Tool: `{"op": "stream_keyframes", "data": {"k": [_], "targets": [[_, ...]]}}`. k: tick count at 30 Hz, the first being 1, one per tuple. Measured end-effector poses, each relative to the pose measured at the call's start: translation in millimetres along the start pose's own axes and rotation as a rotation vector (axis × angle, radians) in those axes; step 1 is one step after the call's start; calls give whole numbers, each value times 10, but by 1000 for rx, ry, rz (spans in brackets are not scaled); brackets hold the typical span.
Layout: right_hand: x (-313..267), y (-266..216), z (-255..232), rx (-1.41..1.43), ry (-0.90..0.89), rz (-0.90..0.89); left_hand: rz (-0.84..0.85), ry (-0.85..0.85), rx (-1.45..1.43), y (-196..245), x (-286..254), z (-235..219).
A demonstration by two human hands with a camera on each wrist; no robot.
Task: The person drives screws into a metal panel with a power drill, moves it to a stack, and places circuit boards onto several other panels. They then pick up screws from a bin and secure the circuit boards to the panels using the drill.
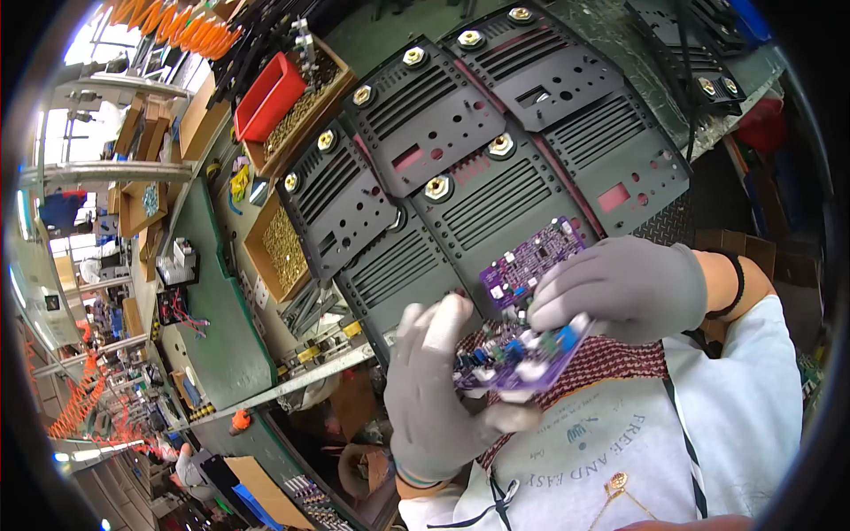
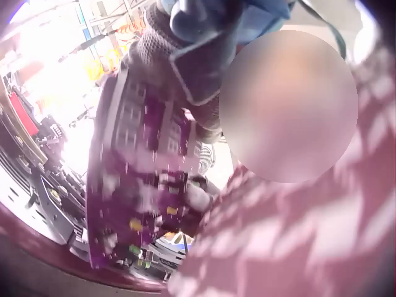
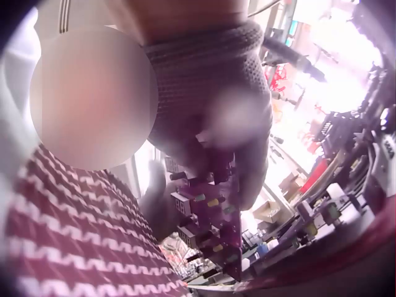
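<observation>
Your left grip (image 1: pixel 431 403) and right grip (image 1: pixel 624 288) hold the purple circuit board (image 1: pixel 536 373) between them. Support its edges evenly, fingertips light near the raised components (image 1: pixel 516 350).

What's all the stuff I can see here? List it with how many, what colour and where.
Slotted metal panels: at least six, black, on the bench ahead
Hexagonal metal fittings: at least eight, brass-coloured, on the panels
Open plastic bin: one, red, upper left of the panels
Open boxes of small brass-coloured parts: two, brown, left of the panels
Coiled hoses: several, orange, far left
Flat work surface: one, green, left
Populated circuit boards: apparently two, purple, at the hands
Patterned cloth: one, red and white, at the person's front
Left hand: one, grey-gloved, holding a board
Right hand: one, grey-gloved, gripping the boards
</observation>
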State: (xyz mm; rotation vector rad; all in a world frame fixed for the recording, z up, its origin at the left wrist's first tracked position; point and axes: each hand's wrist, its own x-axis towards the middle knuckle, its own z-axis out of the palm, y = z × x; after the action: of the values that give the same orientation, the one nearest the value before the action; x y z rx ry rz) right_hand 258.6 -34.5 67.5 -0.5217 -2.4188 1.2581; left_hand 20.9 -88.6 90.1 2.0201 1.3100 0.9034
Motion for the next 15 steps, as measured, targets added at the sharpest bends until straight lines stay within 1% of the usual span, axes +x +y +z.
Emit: {"op": "stream_keyframes", "data": {"k": [2, 3, 4, 5, 6, 7, 8, 9, 10, 11, 12, 13, 14, 15], "targets": [[-154, 100, 39, 133, 256, -75, 86, -63, -66, -125, 66, 89], [-183, 133, 91, 136, 266, -64, 78, -21, -19, -67, 54, 176], [-200, 162, 144, 21, 415, -28, 68, 20, 27, -8, 42, 264], [-215, 160, 179, -97, 558, 9, 72, 9, 19, 53, 46, 330], [-215, 89, 209, -384, 638, 15, -38, 26, 49, 110, 28, 390], [-267, 113, 154, -380, 641, 30, -153, 40, 80, 175, 22, 423], [-323, 199, 33, -366, 733, 1, -252, 91, 18, 220, 78, 448], [-424, 221, -47, -330, 840, 141, -290, 185, -66, 191, 110, 453], [-524, 243, -126, -280, 942, 277, -330, 218, -105, 202, 151, 378], [-672, 225, -186, -201, 1048, 583, -367, 252, -142, 207, 182, 277], [-779, 262, -283, -202, 1057, 591, -436, 281, -275, 117, 108, 221], [-870, 332, -408, -537, 791, 468, -416, 309, -296, 80, 87, 216], [-931, 374, -467, -847, 501, 332, -409, 286, -270, 84, 80, 195], [-958, 421, -420, -844, 503, 335, -402, 263, -244, 88, 82, 182]]}}
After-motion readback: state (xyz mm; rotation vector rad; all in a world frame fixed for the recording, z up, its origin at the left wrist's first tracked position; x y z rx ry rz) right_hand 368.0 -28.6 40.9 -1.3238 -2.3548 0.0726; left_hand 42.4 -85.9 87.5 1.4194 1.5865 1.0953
